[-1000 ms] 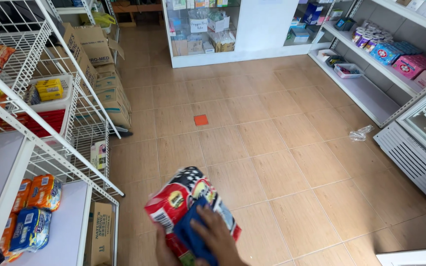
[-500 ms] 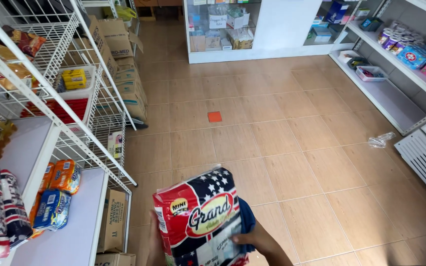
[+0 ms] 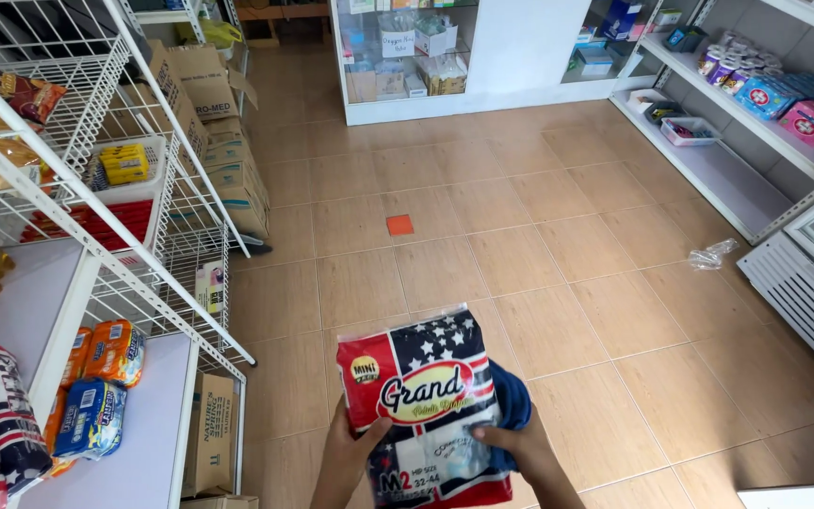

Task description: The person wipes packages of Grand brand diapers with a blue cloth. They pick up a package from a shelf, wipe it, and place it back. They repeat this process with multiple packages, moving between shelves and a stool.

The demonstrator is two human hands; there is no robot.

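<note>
Head view: we gripped the pack (image 3: 431, 405) with left hand (image 3: 350, 452) and right hand (image 3: 520, 448) closed on its sides; slick plastic might slip floorward.

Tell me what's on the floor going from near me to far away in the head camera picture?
Red, white and blue star-patterned pack in both hands → small orange square on the tiles → white glass-front cabinet at the far end.

Pack's (image 3: 431, 405) bottom edge out of frame
</note>
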